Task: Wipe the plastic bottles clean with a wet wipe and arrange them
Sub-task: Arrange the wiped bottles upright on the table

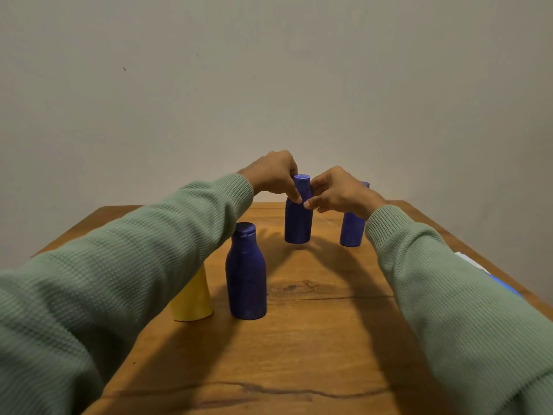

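Observation:
Three blue plastic bottles stand upright on the wooden table [314, 339]. My left hand [273, 173] and my right hand [338, 190] both grip the neck of the far middle blue bottle [297, 223], fingers curled round it from either side. A second blue bottle [351, 230] stands behind my right wrist, partly hidden. The nearest blue bottle [247, 274] stands under my left forearm, with a yellow bottle [193, 298] beside it on the left, its top hidden by my sleeve. No wet wipe shows in either hand.
A white and blue pack [484, 272] lies at the table's right edge, mostly hidden by my right sleeve. A plain wall rises right behind the table's far edge.

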Demonstrator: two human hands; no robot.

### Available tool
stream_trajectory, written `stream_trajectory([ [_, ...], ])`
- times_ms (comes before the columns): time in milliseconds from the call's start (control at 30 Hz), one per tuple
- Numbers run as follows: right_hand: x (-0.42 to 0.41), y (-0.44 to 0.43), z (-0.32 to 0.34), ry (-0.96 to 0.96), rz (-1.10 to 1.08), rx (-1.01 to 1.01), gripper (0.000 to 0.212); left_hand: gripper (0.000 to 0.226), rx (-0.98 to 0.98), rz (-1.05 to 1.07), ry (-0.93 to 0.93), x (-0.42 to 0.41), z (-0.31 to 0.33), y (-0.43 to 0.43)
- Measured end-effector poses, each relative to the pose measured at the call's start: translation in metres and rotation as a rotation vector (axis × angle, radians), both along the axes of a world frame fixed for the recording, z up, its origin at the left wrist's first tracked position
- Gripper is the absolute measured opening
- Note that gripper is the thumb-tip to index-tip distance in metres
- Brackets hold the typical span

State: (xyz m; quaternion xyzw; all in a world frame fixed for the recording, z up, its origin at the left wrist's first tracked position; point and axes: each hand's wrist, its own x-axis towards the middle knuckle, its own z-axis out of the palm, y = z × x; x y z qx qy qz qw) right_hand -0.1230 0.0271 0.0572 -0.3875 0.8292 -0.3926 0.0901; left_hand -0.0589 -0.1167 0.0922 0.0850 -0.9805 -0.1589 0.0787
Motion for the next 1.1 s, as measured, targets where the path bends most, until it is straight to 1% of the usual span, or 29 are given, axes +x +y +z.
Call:
stream_trajectory([
  [400, -0.012, -0.002, -0.016, -0.016, -0.033, 0.016, 0.029, 0.033, 0.041, 0.003, -0.096, -0.022, -0.01, -0.002],
  [533, -0.011, -0.003, -0.016, -0.021, -0.029, 0.021, 0.032, 0.032, 0.031, 0.004, -0.111, -0.022, -0.01, -0.004],
  [1100, -0.007, -0.005, -0.015, -0.015, -0.06, 0.06, 0.036, 0.037, 0.051, -0.008, -0.115, -0.016, -0.008, -0.004],
])
